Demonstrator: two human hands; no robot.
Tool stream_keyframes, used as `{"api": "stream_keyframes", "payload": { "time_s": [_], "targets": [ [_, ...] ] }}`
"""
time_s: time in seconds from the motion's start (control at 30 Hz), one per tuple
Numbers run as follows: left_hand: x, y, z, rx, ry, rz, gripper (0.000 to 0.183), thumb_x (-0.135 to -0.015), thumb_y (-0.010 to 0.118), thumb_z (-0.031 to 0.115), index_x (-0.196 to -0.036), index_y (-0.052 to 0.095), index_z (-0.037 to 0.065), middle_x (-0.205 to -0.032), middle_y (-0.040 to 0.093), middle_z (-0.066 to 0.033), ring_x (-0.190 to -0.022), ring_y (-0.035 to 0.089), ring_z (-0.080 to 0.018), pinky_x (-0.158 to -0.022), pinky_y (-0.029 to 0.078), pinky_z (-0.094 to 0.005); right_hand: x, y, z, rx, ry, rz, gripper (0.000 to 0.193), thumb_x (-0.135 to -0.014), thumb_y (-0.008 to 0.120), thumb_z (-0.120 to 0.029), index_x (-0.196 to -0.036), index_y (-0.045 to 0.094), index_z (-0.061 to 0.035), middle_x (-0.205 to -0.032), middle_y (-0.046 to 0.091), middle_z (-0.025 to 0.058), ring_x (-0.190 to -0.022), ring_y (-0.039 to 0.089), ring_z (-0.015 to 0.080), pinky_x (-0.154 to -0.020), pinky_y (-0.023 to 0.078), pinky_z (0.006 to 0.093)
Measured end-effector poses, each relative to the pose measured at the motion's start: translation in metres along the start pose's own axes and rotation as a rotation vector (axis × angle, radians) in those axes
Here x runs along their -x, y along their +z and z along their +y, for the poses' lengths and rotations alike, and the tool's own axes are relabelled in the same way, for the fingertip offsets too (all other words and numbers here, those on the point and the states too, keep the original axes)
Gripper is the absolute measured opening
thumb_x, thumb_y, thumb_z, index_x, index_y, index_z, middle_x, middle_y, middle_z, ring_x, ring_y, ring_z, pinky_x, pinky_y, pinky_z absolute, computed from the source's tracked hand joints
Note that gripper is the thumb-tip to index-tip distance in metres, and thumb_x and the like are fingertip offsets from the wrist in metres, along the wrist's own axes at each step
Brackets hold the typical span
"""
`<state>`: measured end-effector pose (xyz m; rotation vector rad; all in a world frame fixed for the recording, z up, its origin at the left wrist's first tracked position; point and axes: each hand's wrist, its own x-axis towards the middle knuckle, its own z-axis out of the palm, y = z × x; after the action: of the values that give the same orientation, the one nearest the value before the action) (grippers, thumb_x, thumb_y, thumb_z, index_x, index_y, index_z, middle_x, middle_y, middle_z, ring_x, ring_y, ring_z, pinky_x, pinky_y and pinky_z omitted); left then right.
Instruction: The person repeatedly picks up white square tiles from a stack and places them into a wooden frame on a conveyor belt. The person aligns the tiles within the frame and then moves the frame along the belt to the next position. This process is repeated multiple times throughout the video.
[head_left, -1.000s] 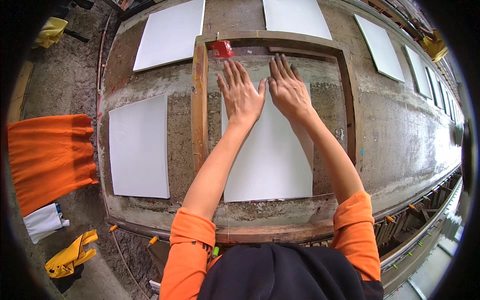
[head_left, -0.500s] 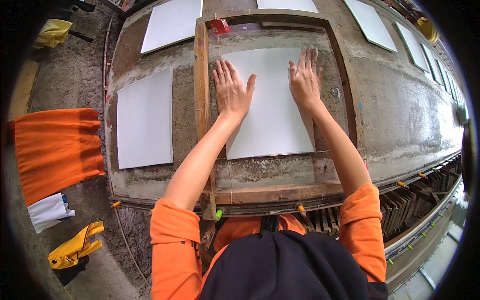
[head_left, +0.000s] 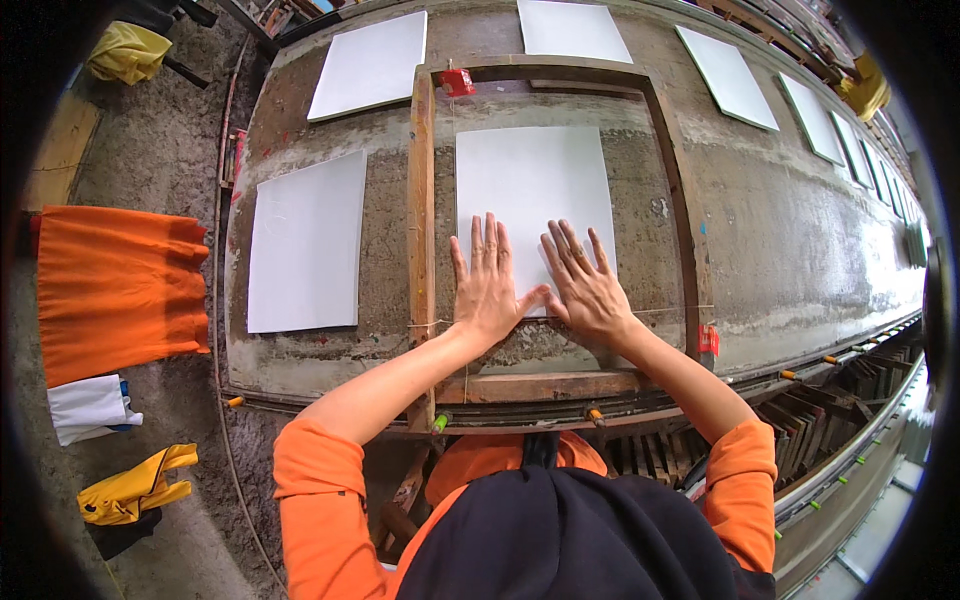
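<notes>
A white fabric sheet or panel [head_left: 532, 180] lies flat on the long grey-brown table, inside a wooden frame [head_left: 421, 210]. My left hand [head_left: 487, 285] lies palm down on its near left part, fingers stretched out and pointing away from me. Beside it my right hand [head_left: 588, 280] rests flat on the near right part, fingers spread. The two thumbs almost meet near the sheet's front edge, which my hands partly cover. Neither hand holds anything. Thin strings cross the frame's near part, with a red tag [head_left: 457, 82] at its far left corner and another red tag [head_left: 708, 340] at the right.
Another white sheet [head_left: 307, 245] lies left of the frame, and several more run along the table's far side. Orange and green-capped pegs [head_left: 440, 423] line the near edge. At left, an orange cloth [head_left: 122, 290] and yellow garment [head_left: 140, 488] hang or lie by the floor.
Both hands have slid from the sheet's far side edges toward me and closer together. The sheet now lies flat, and the view has shifted slightly.
</notes>
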<state>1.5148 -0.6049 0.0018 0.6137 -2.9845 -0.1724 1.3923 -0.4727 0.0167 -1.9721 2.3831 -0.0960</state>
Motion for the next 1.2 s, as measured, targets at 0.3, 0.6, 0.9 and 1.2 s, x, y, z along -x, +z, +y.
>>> {"api": "stream_keyframes", "payload": {
  "time_s": [0.3,0.6,0.9,1.2],
  "targets": [
    [-0.002,0.000,-0.002,0.031,0.011,0.040,0.095,-0.082,0.032,0.067,-0.139,0.010,-0.006,-0.146,0.001,-0.0231,-0.136,-0.006,-0.0357,-0.103,-0.003,-0.0614,-0.005,-0.006,-0.003,-0.034,0.017,0.044,0.062,-0.089,0.036,-0.039,-0.142,0.018,-0.0097,-0.147,0.013,0.0139,-0.137,0.007,0.0257,-0.110,0.003,0.0493],
    [0.008,-0.048,-0.068,0.214,-0.305,0.126,0.089,-0.080,0.061,0.037,-0.139,0.008,-0.003,-0.139,0.015,-0.0266,-0.132,0.009,-0.0371,-0.106,0.014,-0.0532,0.061,-0.025,0.091,0.048,0.706,0.325,0.074,-0.086,0.054,-0.035,-0.141,0.014,-0.0079,-0.138,0.024,0.0261,-0.126,0.031,0.0370,-0.103,0.026,0.0486],
    [-0.002,-0.025,-0.080,0.433,-0.386,0.251,0.067,-0.083,0.056,0.014,-0.135,0.019,-0.006,-0.114,0.047,-0.0299,-0.107,0.045,-0.0421,-0.095,0.035,-0.0463,0.064,-0.027,0.139,-0.245,0.670,0.249,0.086,-0.071,0.062,-0.003,-0.139,0.009,0.0026,-0.102,0.050,0.0329,-0.098,0.051,0.0445,-0.088,0.041,0.0433],
    [-0.071,-0.118,0.011,0.520,-0.416,0.280,0.072,-0.080,0.060,0.019,-0.135,0.020,-0.005,-0.123,0.043,-0.0312,-0.114,0.045,-0.0394,-0.097,0.037,-0.0417,0.086,-0.113,0.246,-0.376,0.559,0.443,0.083,-0.069,0.067,-0.005,-0.134,0.018,0.0125,-0.101,0.054,0.0329,-0.099,0.053,0.0422,-0.084,0.042,0.0417]
  ]
}}
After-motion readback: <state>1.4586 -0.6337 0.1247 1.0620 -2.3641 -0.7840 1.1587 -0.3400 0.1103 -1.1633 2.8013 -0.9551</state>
